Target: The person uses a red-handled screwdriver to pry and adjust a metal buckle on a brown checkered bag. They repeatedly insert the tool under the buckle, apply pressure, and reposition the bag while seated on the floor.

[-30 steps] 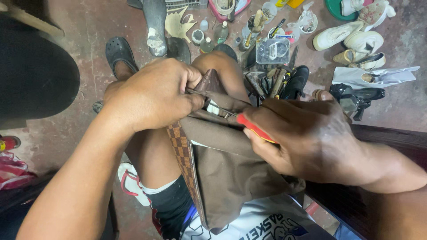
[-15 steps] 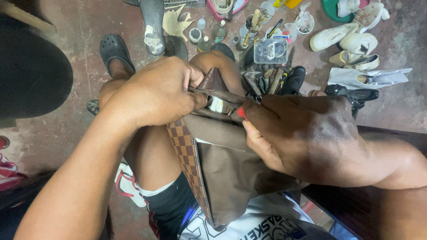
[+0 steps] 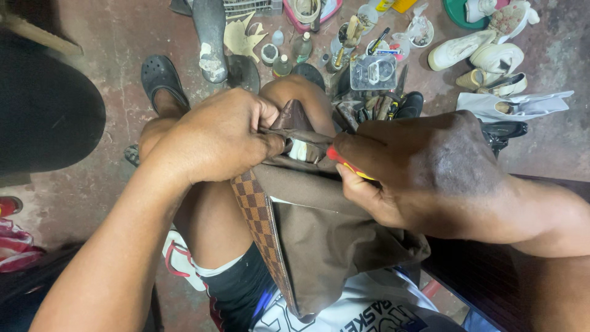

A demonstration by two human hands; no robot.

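Observation:
A brown bag point(image 3: 326, 240) with a checkered outer side and plain brown lining lies across my lap, over my bare knees. My left hand point(image 3: 218, 135) pinches the bag's upper edge near its top corner. My right hand point(image 3: 424, 169) grips a small tool with a red and yellow handle point(image 3: 347, 163), its tip pushed into the same edge next to the left thumb. The tool's working end is hidden in the folds.
On the stained concrete floor ahead lie bottles point(image 3: 301, 46), a clear plastic box point(image 3: 373, 72), hand tools point(image 3: 378, 107), white shoes point(image 3: 458, 49), a shoe sole point(image 3: 211, 37) and a dark clog point(image 3: 160, 77). A black rounded object point(image 3: 43, 117) sits at left.
My right hand has slid left along the bag's edge, bringing the red-handled tool closer to my left thumb. The view has shifted slightly.

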